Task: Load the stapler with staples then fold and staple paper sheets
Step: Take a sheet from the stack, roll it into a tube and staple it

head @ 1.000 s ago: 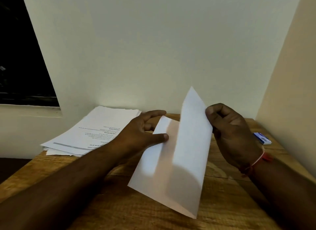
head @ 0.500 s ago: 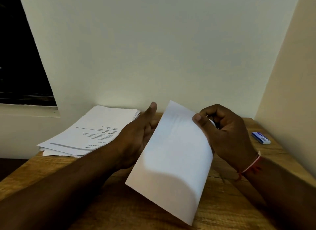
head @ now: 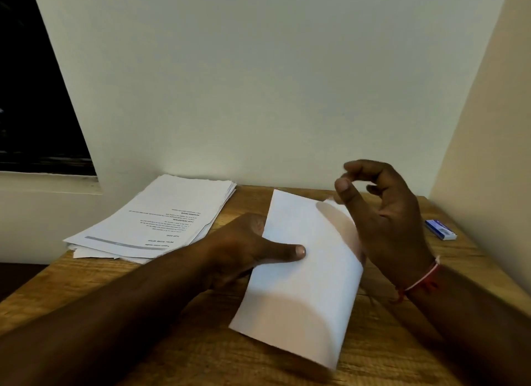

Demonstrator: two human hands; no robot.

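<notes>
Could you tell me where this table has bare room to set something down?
Bare wood shows between the paper stack and the folded sheet, and along the table's front edge right of it. The centre is crowded: left hand gripping the sheet, right hand hovering; a blue box sits far right.

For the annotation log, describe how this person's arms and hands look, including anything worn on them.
The left hand and right hand are bare, with no gloves or rings in view, and no sleeve shows on either forearm. The right wrist carries a thin red-and-white thread bracelet with loose red ends. The left wrist shows no band or watch.
</notes>
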